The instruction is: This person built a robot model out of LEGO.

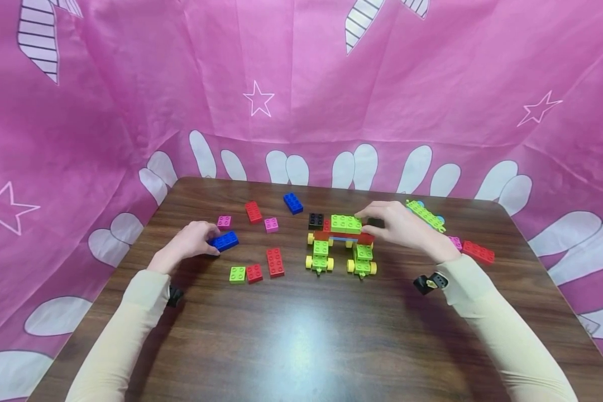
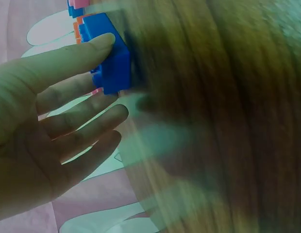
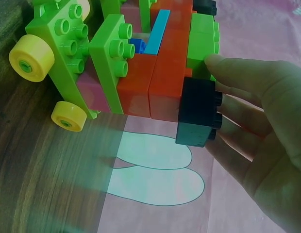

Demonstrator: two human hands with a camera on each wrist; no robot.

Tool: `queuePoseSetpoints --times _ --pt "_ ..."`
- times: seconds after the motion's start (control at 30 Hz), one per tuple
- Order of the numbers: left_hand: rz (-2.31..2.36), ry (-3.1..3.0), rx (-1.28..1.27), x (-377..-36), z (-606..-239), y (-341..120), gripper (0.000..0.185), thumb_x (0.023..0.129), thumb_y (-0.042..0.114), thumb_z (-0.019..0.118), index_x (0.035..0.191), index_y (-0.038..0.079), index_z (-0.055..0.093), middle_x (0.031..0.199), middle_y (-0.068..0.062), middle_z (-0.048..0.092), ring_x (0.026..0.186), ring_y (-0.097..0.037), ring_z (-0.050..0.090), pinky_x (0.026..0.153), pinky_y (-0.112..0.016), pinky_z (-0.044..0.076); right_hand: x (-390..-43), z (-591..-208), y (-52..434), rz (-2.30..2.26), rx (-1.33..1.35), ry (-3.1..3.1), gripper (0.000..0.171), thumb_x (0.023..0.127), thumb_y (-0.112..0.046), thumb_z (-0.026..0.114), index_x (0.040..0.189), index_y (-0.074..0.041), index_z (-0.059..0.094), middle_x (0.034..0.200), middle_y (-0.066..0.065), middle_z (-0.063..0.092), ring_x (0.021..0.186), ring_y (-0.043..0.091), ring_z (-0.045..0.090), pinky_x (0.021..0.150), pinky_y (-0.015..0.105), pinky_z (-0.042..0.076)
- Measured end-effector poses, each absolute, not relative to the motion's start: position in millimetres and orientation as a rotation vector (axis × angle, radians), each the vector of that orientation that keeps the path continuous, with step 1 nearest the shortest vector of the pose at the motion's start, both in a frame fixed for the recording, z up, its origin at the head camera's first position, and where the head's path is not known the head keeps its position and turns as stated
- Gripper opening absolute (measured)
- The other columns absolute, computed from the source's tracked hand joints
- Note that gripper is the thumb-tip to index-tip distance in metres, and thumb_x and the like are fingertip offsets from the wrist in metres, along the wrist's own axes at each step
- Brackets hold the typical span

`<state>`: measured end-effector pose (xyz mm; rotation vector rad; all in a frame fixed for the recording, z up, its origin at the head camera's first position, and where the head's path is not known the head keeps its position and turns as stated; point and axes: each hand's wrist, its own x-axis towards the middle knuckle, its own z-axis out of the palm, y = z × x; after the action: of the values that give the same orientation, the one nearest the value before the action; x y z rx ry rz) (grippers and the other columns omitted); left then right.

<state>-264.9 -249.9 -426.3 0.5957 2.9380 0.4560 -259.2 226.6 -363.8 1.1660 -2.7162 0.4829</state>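
Observation:
A wheeled brick build stands mid-table, with lime chassis pieces, yellow wheels, red bricks and a lime brick on top. My right hand curls over its right end and pinches a black brick there, thumb tip at the lime brick above it. My left hand rests on the table at the left and grips a blue brick, with the thumb lying along the blue brick. Another black brick sits on the build's left end.
Loose bricks lie on the brown table: a red brick, a blue one, two pink ones, a red brick and a lime and red pair. At right lie a long lime plate and another red brick. Pink cloth surrounds the table.

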Motion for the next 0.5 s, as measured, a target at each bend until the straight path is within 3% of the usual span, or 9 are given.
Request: queuePoseSetpoints --times 0.2,0.5 --pt "0.464 2.943 0.582 -264.8 -428.3 -252.8 0.038 0.075 0.022 0.086 0.1 -0.003 0.071 0.088 -0.014 0.072 0.078 -0.022 0.061 0.075 -0.044 0.053 -258.7 -363.1 226.8 0.485 1.164 -2.716 0.027 0.089 -0.016 0.074 0.114 -0.007 0.072 0.108 0.007 0.075 0.091 0.018 0.072 0.078 0.036 0.06" --pt "0.554 2.933 0.581 -266.5 -426.7 -255.4 0.033 0.079 0.019 0.082 0.102 -0.002 0.072 0.094 -0.018 0.074 0.084 -0.026 0.066 0.081 -0.048 0.055 -258.8 -363.7 226.6 0.489 1.156 -2.73 0.028 0.089 -0.016 0.074 0.115 -0.007 0.072 0.11 0.007 0.075 0.092 0.017 0.072 0.079 0.037 0.06"
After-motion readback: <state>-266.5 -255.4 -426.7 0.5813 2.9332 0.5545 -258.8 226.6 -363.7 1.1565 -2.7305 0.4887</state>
